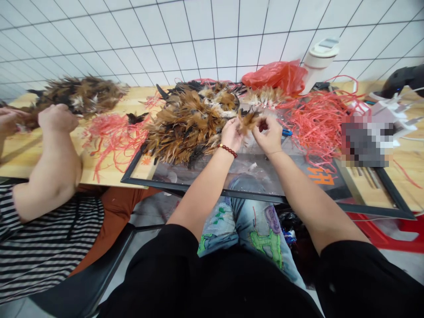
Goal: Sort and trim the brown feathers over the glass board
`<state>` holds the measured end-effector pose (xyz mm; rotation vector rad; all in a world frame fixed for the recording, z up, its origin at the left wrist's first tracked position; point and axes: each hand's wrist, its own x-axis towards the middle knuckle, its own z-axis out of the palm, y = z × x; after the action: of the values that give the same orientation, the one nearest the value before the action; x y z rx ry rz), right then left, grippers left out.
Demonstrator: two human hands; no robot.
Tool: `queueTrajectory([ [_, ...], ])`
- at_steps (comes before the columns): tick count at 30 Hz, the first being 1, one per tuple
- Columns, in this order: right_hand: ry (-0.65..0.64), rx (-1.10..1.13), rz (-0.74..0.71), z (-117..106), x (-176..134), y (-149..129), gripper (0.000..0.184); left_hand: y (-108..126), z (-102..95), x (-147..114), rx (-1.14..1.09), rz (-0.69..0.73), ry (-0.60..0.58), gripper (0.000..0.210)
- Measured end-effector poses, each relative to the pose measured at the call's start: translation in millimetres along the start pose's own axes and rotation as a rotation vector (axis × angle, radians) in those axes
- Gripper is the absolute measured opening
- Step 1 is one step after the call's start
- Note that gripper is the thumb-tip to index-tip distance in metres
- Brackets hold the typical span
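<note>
My left hand [232, 132], with a dark red bead bracelet at its wrist, pinches a small bunch of brown feathers [247, 123] above the framed dark board. At the bunch's right side, my right hand [270, 134] has thumb and forefinger closed in a ring. What lies between those fingertips is too small to make out. A big heap of brown and black feathers [188, 123] lies just left of my left hand. Right of my right hand spreads a tangle of pink-red plastic strips [318, 119]. A small blue tool [286, 132] lies by my right hand.
Behind the feathers are a red plastic bag [276, 75] and a white tumbler [319, 64] near the tiled wall. White chargers and cables [392, 112] lie at right. On the left, a co-worker's hands [58, 118] are at another feather pile [89, 95], beside more pink strips [114, 139].
</note>
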<state>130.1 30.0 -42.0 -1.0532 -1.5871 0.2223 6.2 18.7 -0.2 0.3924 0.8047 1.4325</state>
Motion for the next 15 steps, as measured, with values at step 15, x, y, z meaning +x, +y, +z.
queueTrajectory([
  [15, -0.336, -0.025, -0.240, -12.0, 0.3, -15.1, 0.021, -1.8, -0.7, 1.0, 0.135, 0.003, 0.056, 0.037],
])
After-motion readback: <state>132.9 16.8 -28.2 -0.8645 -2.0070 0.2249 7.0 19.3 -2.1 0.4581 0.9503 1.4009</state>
